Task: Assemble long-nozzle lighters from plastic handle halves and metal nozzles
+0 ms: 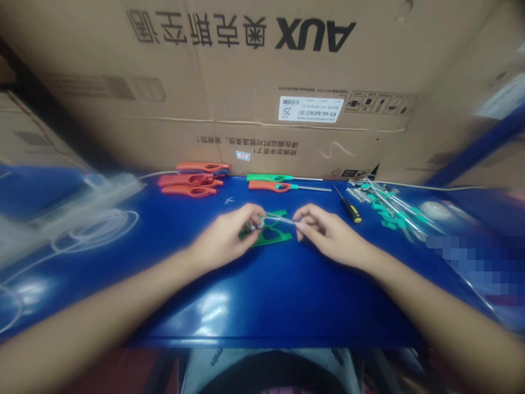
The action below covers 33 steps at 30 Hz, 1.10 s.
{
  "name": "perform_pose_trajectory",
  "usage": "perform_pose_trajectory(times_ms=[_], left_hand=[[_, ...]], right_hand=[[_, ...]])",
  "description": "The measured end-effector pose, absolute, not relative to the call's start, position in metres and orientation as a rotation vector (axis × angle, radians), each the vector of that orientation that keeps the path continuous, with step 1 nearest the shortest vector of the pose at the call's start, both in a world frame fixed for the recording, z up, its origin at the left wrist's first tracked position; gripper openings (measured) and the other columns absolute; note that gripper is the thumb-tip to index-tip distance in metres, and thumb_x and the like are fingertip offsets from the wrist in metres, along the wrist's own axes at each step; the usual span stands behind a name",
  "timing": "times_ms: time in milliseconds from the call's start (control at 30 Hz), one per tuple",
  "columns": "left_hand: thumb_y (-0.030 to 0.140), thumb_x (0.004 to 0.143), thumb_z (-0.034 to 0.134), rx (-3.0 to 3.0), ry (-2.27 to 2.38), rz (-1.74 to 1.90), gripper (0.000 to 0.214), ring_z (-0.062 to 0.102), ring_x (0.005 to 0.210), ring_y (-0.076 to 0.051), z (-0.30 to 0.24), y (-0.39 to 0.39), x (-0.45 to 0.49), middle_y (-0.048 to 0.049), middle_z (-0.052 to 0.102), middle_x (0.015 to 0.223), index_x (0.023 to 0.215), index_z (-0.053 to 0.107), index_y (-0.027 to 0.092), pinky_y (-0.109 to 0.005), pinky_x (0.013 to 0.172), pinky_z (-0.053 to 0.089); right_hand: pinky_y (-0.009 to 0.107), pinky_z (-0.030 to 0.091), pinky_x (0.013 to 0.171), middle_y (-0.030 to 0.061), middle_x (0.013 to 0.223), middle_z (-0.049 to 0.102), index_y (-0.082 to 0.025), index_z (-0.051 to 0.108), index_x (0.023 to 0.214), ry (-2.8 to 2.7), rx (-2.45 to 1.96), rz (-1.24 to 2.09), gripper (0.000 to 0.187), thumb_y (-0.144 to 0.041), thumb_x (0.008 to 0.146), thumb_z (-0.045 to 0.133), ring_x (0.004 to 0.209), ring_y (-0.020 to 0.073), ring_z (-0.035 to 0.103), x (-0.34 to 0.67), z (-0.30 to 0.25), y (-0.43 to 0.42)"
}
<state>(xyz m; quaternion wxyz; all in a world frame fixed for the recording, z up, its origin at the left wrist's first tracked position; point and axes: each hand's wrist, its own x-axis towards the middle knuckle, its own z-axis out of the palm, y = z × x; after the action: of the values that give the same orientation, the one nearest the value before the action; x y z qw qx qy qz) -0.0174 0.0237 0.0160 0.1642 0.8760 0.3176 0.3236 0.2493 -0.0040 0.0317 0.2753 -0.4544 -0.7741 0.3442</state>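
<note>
A thin, pale wire-like piece (279, 218) stretches between my two hands above the table. My left hand (232, 235) is closed around its left end, where a small light part shows at the fingertips. At the other end, my right hand (324, 230) pinches it between thumb and fingers. Just below and behind the piece lie green lighter handle shells (276, 237), partly covered by my left fingers. Blur hides the exact kind of the held piece.
Orange lighter handles (191, 190) are heaped at the back left. Green (268, 178) and orange lighters (268, 186) with metal tubes lie at the back middle. A screwdriver (350, 210) and a pile of metal tubes with teal parts (389, 205) are on the right. Coiled white cable (102, 230) lies left.
</note>
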Motion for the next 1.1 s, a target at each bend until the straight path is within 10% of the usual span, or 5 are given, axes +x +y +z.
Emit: perform_pose_trajectory(times_ms=[1100], left_hand=[[0.020,0.094,0.062,2.600,0.952,0.621,0.018,0.066,0.076,-0.016,0.018,0.030,-0.019,-0.0060,0.070,0.091,0.103,0.078,0.017,-0.026,0.070,0.052]], right_hand=[[0.030,0.051,0.081,0.0067,0.106,0.070,-0.021,0.072,0.108,-2.557,-1.057,0.257,0.021,-0.023,0.100,0.053,0.095,0.0190,0.066,0.257,0.015,0.007]])
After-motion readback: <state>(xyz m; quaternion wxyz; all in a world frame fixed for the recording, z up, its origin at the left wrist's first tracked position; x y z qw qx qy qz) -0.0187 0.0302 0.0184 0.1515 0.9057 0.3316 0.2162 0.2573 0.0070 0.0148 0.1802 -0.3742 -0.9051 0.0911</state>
